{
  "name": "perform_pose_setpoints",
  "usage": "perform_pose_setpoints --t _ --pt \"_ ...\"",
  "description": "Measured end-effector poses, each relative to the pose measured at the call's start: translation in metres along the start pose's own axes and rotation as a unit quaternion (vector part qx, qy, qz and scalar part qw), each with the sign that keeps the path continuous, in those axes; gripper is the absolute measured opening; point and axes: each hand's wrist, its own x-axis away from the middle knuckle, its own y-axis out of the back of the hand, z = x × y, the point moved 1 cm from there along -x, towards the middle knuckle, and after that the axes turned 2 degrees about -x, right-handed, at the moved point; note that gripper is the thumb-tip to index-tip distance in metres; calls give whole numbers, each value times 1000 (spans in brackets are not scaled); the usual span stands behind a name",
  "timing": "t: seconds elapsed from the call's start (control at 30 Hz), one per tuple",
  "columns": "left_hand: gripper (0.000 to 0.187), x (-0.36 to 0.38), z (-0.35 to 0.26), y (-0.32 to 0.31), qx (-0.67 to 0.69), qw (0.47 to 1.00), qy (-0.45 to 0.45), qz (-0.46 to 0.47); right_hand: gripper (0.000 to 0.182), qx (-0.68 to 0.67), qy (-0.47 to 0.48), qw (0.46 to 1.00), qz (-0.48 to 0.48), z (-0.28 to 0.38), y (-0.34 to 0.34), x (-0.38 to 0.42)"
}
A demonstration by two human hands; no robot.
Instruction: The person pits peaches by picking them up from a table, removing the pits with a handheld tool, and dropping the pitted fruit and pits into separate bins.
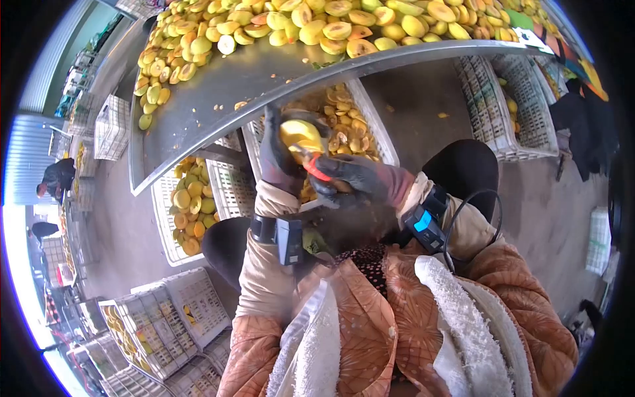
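My left hand (281,149), in a dark glove, is closed around a yellow fruit (299,132), possibly a peach, held just in front of the metal table's edge. At its lower side, cut flesh shows. Also gloved, my right hand (350,175) is closed on a small tool with a red-orange handle (316,170). The tool's tip meets the fruit; its exact kind is hard to make out. Below both hands stands a white crate of cut fruit pieces (340,119), partly hidden by my hands.
Many halved yellow fruits (278,26) are heaped on the metal table (245,76), whose raised rim crosses ahead of me. White crates of fruit (192,212) stand at lower left and more crates (509,109) at right. Another person (58,177) is far left.
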Motion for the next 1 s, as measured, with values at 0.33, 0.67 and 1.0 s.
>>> perform_pose_setpoints --t 0.33,0.67,1.0 --pt "40 28 -138 153 -770 311 -303 -468 53 193 -49 953 -229 11 6 -8" --pt "48 -284 -171 171 -833 493 -165 -189 41 105 -64 953 -275 15 31 -26" --pt "61 -278 -160 159 -834 497 -90 -222 38 116 -71 953 -271 17 32 -19"
